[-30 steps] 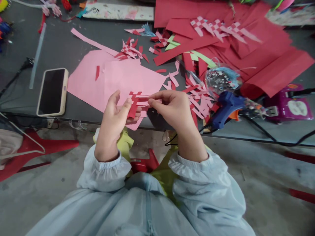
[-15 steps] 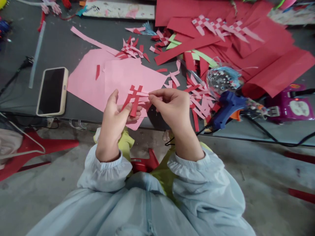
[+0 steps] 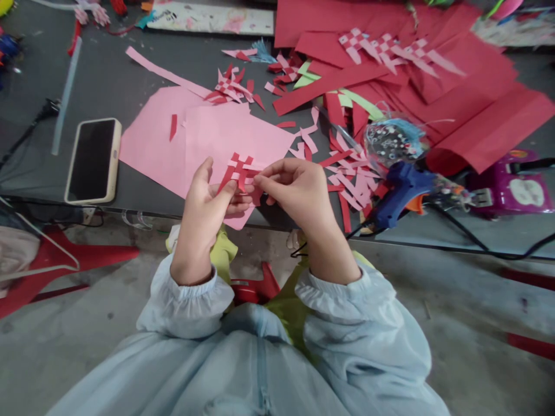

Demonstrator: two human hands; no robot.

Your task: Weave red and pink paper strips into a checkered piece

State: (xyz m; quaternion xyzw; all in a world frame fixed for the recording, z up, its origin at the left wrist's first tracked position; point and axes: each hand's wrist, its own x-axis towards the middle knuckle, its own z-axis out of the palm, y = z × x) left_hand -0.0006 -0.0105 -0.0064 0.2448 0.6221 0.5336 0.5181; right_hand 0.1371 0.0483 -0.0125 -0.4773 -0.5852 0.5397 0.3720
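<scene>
Red and pink paper strips (image 3: 239, 169) cross over and under each other in a small weave. My left hand (image 3: 208, 199) pinches the weave near its lower side, thumb on top and fingers beneath. From the right, my right hand (image 3: 299, 188) is closed, thumb against forefinger, on the weave's right-hand strip ends. Its fingertips partly hide those ends. Below the hands lies pink paper (image 3: 217, 130), with a short red piece (image 3: 173, 127) on it. A finished-looking woven paper fish (image 3: 229, 85) rests just beyond the sheet.
On the left lies a phone (image 3: 93, 162). Red paper sheets (image 3: 468, 110) are heaped at the right, with paper scraps (image 3: 353, 179), a bag of beads (image 3: 392, 141), a blue glue gun (image 3: 403, 190) and a purple device (image 3: 511, 185) nearer. A red stool (image 3: 260, 286) stands below.
My right hand has shifted slightly left, closer to the weave. The lower red strip ends, which hung long over my left fingers, now look shorter or folded.
</scene>
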